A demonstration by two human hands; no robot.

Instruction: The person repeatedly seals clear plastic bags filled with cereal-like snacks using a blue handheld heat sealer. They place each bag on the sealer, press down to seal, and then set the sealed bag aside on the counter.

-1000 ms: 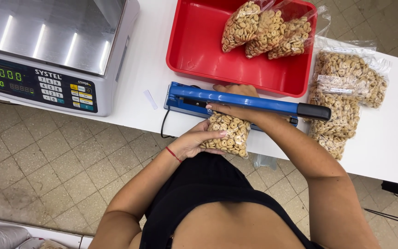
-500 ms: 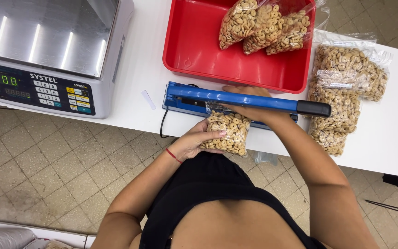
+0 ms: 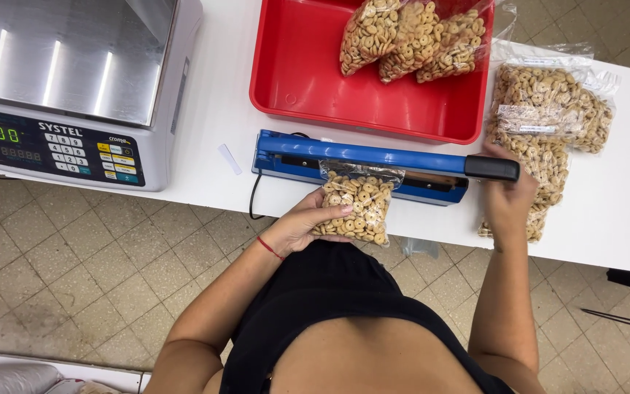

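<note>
White tabletop [image 3: 621, 211] carries a steel digital scale [image 3: 74, 80] and a red plastic tray [image 3: 308, 73] of filled bags; the blue heat sealer [image 3: 362, 164] lies at its near edge. The right hand [image 3: 508, 201] grips the sealer's black handle [image 3: 491, 168] — the left hand [image 3: 304, 226] cups a clear bag of ring-shaped snacks [image 3: 355, 204], its top under the bar.

Both hands forward, arms bent.
Left hand [image 3: 302, 225] cupped, fingers curled, thumb on top; right hand [image 3: 508, 198] raised, fingers closed, wrist straight.
</note>
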